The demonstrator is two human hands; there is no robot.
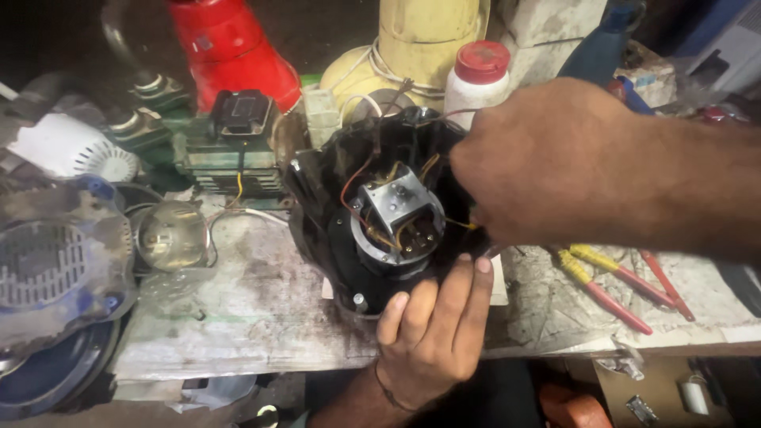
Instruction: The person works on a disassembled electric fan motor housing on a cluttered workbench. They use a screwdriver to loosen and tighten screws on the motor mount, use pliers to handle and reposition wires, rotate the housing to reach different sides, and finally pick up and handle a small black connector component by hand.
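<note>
A person's left hand (432, 337) braces the near rim of a black plastic appliance housing (325, 206), open side up on a stained grey workbench (254, 309), fingers pressed flat against it. The right hand (547, 162) reaches in from the right, fingers closed near the thin red and yellow wires (357, 178) around the exposed silver metal motor (396, 210); what it pinches cannot be made out. A hard tug could snap those wires. Red-and-yellow-handled pliers (610, 281) lie nearby.
</note>
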